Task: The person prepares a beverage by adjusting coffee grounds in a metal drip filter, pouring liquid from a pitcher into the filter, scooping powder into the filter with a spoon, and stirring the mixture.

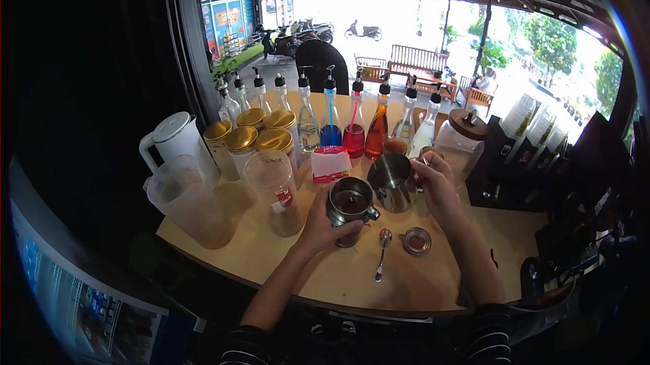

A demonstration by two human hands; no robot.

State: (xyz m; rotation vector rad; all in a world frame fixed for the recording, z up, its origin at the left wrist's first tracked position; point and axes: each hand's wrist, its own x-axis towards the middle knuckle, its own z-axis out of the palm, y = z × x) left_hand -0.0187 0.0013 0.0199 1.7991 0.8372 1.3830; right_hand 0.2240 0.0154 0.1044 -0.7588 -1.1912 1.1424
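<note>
"Steel shines in the middle of the wooden table [318,282]. What has the left hand [325,226] got?"

"A small metal pot [349,197], open at the top. The hand is partly closed, curved round the pot's left side, with the thumb across the near side."

"And the right hand [437,181]?"

"Bent fingers grip the right side of the steel pitcher [395,187], by its handle as far as I can see. The fingertips are partly hidden. The pitcher is just beside the pot, to the right and a little farther off. I can't tell whether the two touch."

"Anything nearer?"

"A spoon [383,251] lies on the table, bowl end far, handle end near. Right of it sits a small round metal piece [416,241], brownish in the centre."

"What about the left?"

"A tall clear container [274,196], then a plastic jug [191,206], with a white lidded pitcher [181,147] and gold-lidded jars [242,140] behind them."

"And the far side?"

"Pump bottles [330,124] in a row, some holding blue, red or orange liquid. A pink and white packet [331,164] is in front of them."
</note>
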